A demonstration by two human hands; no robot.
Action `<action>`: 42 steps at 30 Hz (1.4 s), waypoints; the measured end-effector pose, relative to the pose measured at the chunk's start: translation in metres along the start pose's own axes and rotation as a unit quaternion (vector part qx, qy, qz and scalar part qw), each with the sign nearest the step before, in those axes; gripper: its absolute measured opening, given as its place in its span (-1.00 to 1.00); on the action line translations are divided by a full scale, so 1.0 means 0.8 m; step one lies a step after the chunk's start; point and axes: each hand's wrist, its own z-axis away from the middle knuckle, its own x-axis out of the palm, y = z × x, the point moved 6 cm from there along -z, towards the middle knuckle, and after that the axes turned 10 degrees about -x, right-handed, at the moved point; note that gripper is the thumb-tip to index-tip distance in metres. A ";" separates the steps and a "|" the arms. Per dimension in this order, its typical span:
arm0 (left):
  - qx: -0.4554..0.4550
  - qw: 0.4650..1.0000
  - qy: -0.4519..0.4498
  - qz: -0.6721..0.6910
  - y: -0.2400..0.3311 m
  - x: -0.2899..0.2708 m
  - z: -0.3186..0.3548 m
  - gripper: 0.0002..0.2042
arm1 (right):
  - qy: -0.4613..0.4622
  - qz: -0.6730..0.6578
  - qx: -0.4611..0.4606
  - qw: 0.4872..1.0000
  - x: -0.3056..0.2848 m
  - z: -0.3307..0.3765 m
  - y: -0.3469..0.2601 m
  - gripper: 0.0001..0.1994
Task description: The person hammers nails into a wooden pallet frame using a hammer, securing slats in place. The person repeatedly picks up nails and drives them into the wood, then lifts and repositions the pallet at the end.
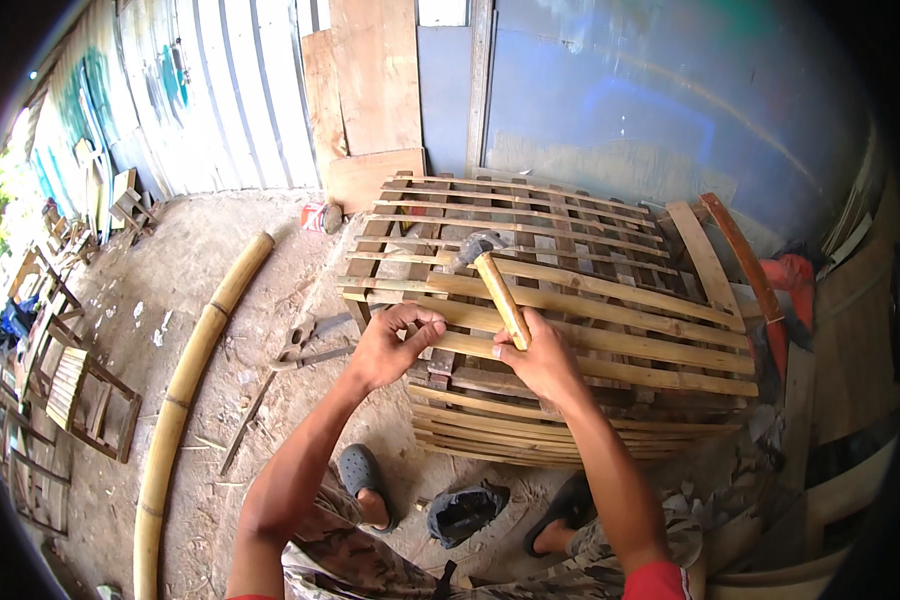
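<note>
The right hand (pixel 538 352) was clenched around the wooden handle of a hammer (pixel 495 283), gripping it near the lower end; the handle slanted up and to the left, and the metal head hung just above the upper slats of a bamboo slat crate (pixel 610 330). The crate stood on the dirt floor (pixel 240 290) directly in front of the person, its long split-bamboo strips running left to right over darker crosspieces. The left hand (pixel 392 343) rested at the crate's near-left corner, fingertips pinched together on the end of a slat; whether they held a nail there was too small to tell.

A long bamboo pole (pixel 185 385) lay on the floor well to the left, curving from the upper middle down to the lower left edge. Between the pole and the crate lay a pair of metal pincers (pixel 295 348) and a thin stick. A dark bag (pixel 467 510) sat on the floor between the person's sandalled feet, just below the crate's near edge. A curved reddish-brown strip (pixel 745 265) leaned against the crate's right end, and plywood sheets (pixel 370 90) stood against the back wall.
</note>
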 end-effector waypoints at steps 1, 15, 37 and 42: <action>0.006 1.000 -0.002 -0.022 0.001 0.001 -0.001 -0.79 | -0.004 0.002 -0.001 1.000 0.000 0.000 0.000 -0.72; 0.082 0.995 -0.015 -0.060 -0.006 0.001 -0.011 -0.80 | 0.017 -0.035 0.015 0.999 0.001 0.006 -0.001 -0.77; 0.083 0.994 0.025 -0.073 -0.009 0.008 -0.005 -0.80 | 0.023 -0.035 0.010 0.999 0.002 0.008 -0.009 -0.78; 0.086 0.993 0.040 -0.075 -0.010 0.012 -0.004 -0.80 | 0.024 -0.032 0.000 0.999 0.002 0.008 -0.006 -0.77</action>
